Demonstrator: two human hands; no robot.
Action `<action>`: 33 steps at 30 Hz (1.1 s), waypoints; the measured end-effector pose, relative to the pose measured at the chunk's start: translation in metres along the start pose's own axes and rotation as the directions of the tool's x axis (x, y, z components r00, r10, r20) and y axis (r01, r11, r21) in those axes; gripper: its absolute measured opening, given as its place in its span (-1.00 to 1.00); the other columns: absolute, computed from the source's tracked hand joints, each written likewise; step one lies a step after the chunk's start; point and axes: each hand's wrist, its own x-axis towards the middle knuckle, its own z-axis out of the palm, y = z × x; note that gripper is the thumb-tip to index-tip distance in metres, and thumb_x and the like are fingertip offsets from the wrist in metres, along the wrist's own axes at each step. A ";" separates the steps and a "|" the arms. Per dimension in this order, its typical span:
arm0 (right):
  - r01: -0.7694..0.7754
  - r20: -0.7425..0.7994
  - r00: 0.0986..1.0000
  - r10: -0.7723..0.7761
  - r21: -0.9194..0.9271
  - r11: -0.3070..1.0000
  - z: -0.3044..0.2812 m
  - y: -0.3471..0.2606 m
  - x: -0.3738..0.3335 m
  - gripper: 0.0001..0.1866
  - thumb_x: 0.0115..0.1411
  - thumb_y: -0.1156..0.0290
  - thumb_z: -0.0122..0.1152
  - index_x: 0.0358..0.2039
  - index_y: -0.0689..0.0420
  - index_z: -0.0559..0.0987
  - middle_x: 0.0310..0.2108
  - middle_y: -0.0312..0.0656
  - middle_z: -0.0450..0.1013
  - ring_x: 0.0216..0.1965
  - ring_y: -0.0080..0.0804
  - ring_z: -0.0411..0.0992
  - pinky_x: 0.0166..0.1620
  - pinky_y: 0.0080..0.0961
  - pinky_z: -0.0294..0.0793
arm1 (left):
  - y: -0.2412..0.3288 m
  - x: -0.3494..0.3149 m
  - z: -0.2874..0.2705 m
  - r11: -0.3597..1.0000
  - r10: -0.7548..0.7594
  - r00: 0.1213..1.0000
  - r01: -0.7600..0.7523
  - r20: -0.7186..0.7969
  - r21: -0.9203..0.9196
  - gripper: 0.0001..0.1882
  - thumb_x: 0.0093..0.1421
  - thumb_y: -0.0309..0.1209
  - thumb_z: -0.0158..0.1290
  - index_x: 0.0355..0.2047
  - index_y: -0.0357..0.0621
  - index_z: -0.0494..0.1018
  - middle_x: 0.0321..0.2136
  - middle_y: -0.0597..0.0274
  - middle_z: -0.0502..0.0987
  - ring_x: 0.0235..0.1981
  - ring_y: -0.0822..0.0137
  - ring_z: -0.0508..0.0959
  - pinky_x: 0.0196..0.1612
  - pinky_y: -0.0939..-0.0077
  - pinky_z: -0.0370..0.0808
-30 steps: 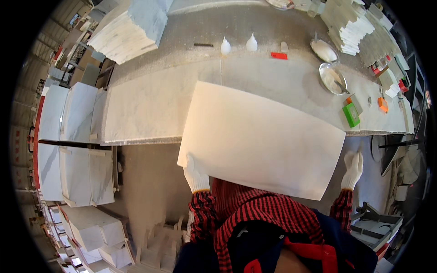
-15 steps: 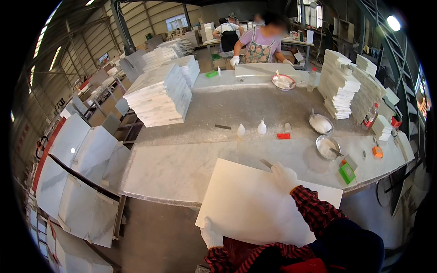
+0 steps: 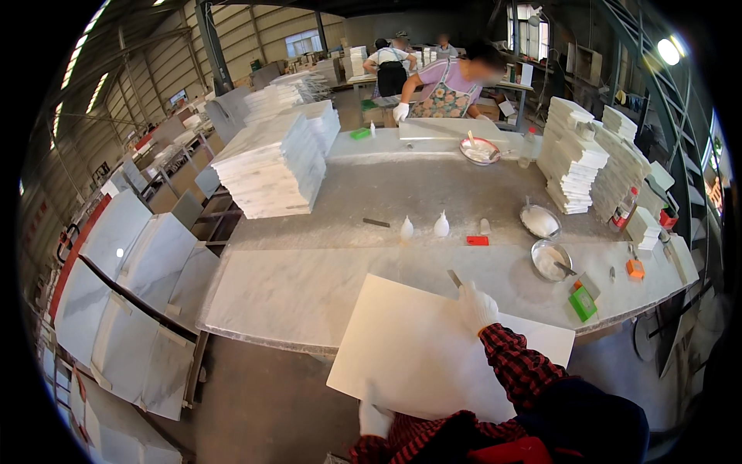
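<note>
Head view, as I stand near: the person's right hand (image 3: pixel 479 308), gloved in white, is closed about a flat strip (image 3: pixel 454 278), which points past the far edge of a white slab (image 3: pixel 425 348); the exact pinch is hidden from me. The left hand (image 3: pixel 376 420) is blurred at the slab's near edge; whether it grips or only rests, I cannot tell. This slab lies across the near edge of the stone bench (image 3: pixel 286 290) and juts out toward the person. I judge the work to be under way: slab is in place, strip is in hand, but how much is finished and how much is left, nothing shows me. Farther on are a green box (image 3: pixel 583 305), metal bowls (image 3: pixel 540 274) and squeeze bottles (image 3: pixel 441 225). Across, a co-worker (image 3: pixel 439 97) leans over a pale slab (image 3: pixel 444 131).
</note>
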 end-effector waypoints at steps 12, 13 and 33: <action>0.049 -0.134 0.990 -0.047 0.013 0.999 -0.023 0.019 -0.004 -0.76 0.43 0.18 -0.05 -0.15 0.10 0.40 -0.53 0.17 0.54 -0.49 0.27 0.52 -0.44 0.14 0.45 | -0.044 -0.025 0.038 0.992 0.075 0.995 -0.067 -0.066 0.107 -0.37 0.45 0.00 -0.02 0.31 -0.21 0.27 0.25 0.08 0.41 0.26 0.09 0.40 0.29 0.14 0.40; 0.060 -0.178 0.982 -0.060 -0.003 0.998 -0.031 0.025 -0.015 -0.75 0.43 0.17 -0.04 -0.16 0.10 0.40 -0.54 0.18 0.53 -0.51 0.27 0.51 -0.48 0.11 0.45 | -0.033 -0.038 0.054 0.987 0.093 0.994 -0.085 -0.056 0.139 -0.38 0.45 -0.02 -0.02 0.30 -0.23 0.28 0.24 0.09 0.41 0.25 0.10 0.40 0.28 0.14 0.40; -0.034 -0.200 0.406 0.892 0.972 0.233 -0.108 0.042 -0.135 -0.49 0.50 0.11 -0.08 0.18 0.31 0.46 0.00 -0.08 0.50 0.01 -0.35 0.42 0.11 -0.39 0.39 | 0.051 -0.035 0.322 0.335 0.306 0.788 -0.614 0.534 0.715 -0.54 0.21 -0.30 0.30 -0.06 -0.47 0.50 -0.22 0.12 0.66 -0.23 0.43 0.59 -0.12 0.51 0.53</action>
